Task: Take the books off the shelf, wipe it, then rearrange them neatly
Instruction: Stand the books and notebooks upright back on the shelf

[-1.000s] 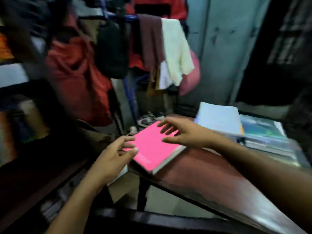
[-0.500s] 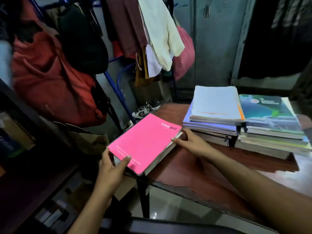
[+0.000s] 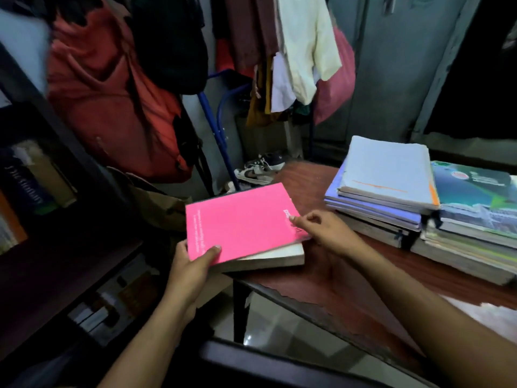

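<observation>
From the head camera, a pink notebook [image 3: 240, 222] lies at the near left corner of the reddish-brown tabletop [image 3: 347, 281], its left part jutting out past the edge. It sits on top of a thicker book [image 3: 268, 260] whose pale page edges show below and to the right of the pink cover. The left hand [image 3: 193, 264] grips the near left corner of this pair, thumb on the pink cover and fingers curled underneath. The right hand [image 3: 321, 229] pinches the right edge of the pink cover with curled fingers, the cover lifted slightly there.

Farther right on the tabletop stand two stacks of books, touching side by side: a stack topped by a pale blue notebook [image 3: 389, 175], and a stack topped by a green and blue book [image 3: 475, 191].

At the left, a dark shelf [image 3: 70, 256] holds upright books [image 3: 30, 189] in shadow. Behind, clothes [image 3: 302, 46] hang from a rack, and sneakers [image 3: 260, 169] lie on the floor.
</observation>
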